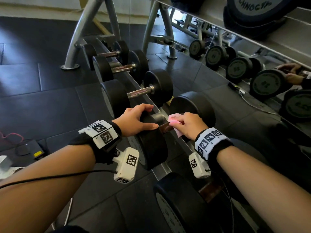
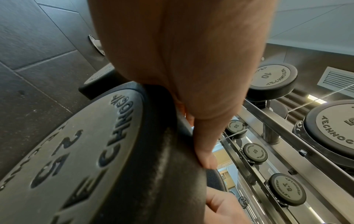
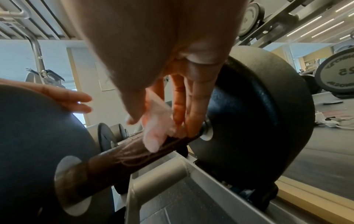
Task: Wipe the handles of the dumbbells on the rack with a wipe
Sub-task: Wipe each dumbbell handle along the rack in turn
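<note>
A large black dumbbell (image 1: 151,148) marked 25 (image 2: 86,151) lies across the low rack rail (image 1: 158,116). My left hand (image 1: 144,117) lies curved over its near head, with the thumb (image 2: 205,151) along the inner rim. My right hand (image 1: 181,121) pinches a pink wipe (image 1: 174,119) and presses it onto the dark brown handle (image 1: 165,128). In the right wrist view the wipe (image 3: 157,130) sits between thumb and fingers on the handle (image 3: 118,156), near the far head (image 3: 249,121). The left fingers (image 3: 76,98) show over the near head (image 3: 38,136).
Lighter dumbbells (image 1: 149,91) sit farther along the rack, and a heavier one (image 1: 181,199) lies close to me. A mirror (image 1: 252,73) runs along the right. Grey rack legs (image 1: 79,39) stand on the dark floor tiles. Small devices and cables (image 1: 30,148) lie at the left.
</note>
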Motion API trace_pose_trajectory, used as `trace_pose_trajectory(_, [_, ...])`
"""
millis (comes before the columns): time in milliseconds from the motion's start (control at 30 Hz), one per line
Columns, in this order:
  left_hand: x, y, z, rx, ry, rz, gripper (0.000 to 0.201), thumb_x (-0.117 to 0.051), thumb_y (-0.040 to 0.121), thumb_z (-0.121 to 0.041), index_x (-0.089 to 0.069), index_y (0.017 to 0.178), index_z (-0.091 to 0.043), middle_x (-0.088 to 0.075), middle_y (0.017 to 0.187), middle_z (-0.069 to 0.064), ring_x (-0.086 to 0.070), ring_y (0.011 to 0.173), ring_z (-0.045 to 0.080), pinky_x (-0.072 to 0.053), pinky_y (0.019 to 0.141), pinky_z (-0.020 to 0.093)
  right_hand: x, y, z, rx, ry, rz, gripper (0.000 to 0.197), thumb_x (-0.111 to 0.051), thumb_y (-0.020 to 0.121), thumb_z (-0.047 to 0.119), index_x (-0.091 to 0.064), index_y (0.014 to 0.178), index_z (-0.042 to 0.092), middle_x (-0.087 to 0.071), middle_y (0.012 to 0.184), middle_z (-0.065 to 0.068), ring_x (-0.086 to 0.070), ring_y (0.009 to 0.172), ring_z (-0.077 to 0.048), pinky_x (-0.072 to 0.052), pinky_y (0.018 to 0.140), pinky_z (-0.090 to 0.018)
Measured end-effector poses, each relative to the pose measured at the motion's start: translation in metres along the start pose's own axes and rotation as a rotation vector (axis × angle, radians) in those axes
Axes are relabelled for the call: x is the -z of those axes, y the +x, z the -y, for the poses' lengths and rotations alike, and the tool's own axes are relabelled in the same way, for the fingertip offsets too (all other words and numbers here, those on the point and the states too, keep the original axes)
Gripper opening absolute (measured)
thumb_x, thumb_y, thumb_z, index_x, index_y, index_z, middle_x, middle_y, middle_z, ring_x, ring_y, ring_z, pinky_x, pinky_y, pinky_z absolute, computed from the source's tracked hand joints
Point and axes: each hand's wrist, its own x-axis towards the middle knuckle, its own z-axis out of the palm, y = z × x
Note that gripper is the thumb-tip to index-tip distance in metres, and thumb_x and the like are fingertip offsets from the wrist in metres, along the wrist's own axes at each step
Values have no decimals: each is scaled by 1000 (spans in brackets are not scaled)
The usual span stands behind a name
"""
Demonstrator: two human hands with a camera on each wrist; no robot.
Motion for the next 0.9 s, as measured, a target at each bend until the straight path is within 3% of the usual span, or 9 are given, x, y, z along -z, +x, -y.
trace_pose_trajectory(67, [0, -1, -1, 6, 0, 8, 75, -75, 83, -40, -36, 147, -34, -46, 137, -7, -34, 135, 19, -35, 115, 43, -3, 3, -1, -13, 51, -7, 13, -59, 94, 32, -72, 97, 34, -70, 85, 12, -64, 84, -8, -49, 78, -20])
trace_pose_trajectory(167, [0, -2, -2, 17, -4, 20, 74, -75, 83, -40, -37, 146, -35, -42, 128, -11, -36, 133, 21, -37, 113, 46, -9, 8, 1, -96, 124, -43, 9, -65, 91, 27, -65, 100, 28, -63, 87, 5, -63, 84, -15, -44, 65, -18])
trace_pose_trajectory(267, [1, -2, -2, 22, 13, 21, 73, -74, 83, -41, -36, 146, -37, -38, 121, -15, -35, 134, 22, -37, 113, 48, -17, 12, -1, -117, 147, -14, 19, -67, 91, 19, -65, 110, 17, -61, 100, 0, -57, 87, -11, -41, 69, -16])
trace_pose_trajectory(367, [1, -2, -2, 26, 23, 25, 71, -73, 84, -42, -36, 144, -39, -36, 113, -19, -33, 134, 22, -36, 113, 49, -19, 13, -2, -108, 195, -75, 10, -70, 89, 19, -67, 94, 12, -65, 90, 6, -60, 81, -6, -39, 63, -10])
trace_pose_trajectory(433, [1, -2, -1, 22, 18, 29, 71, -73, 84, -41, -36, 144, -39, -39, 119, -17, -33, 134, 22, -35, 113, 50, -21, 12, 1, -67, 210, -74, 12, -70, 89, 21, -64, 87, 10, -67, 87, 3, -62, 81, -7, -41, 64, -14])
trace_pose_trajectory(533, [1, -2, -1, 17, 6, 22, 71, -74, 83, -41, -37, 144, -38, -42, 129, -10, -32, 135, 22, -35, 113, 49, -28, 9, 13, 24, 253, 67, 12, -67, 92, 19, -60, 85, 12, -67, 90, 3, -64, 88, -8, -45, 76, -18])
trace_pose_trajectory(633, [0, -2, -2, 7, 2, 6, 73, -75, 83, -41, -39, 145, -35, -45, 136, -6, -35, 136, 23, -36, 113, 48, -33, 11, 20, 58, 193, 116, 8, -65, 93, 18, -60, 91, 13, -66, 91, 3, -65, 89, -13, -49, 73, -22])
trace_pose_trajectory(800, [1, -6, -5, 37, 20, 7, 70, -73, 85, -41, -38, 145, -38, -38, 118, -14, -31, 136, 22, -32, 115, 47, -19, 15, 1, -66, 81, -37, 15, -65, 93, 24, -55, 87, 15, -65, 93, -2, -63, 87, -16, -51, 75, -28])
trace_pose_trajectory(900, [1, -6, -7, 41, 29, 19, 69, -71, 86, -41, -36, 145, -39, -36, 121, -14, -27, 137, 22, -31, 115, 48, -17, 13, -12, -134, -11, -127, 12, -59, 95, 20, -53, 87, 15, -63, 90, -2, -64, 84, -18, -52, 69, -26])
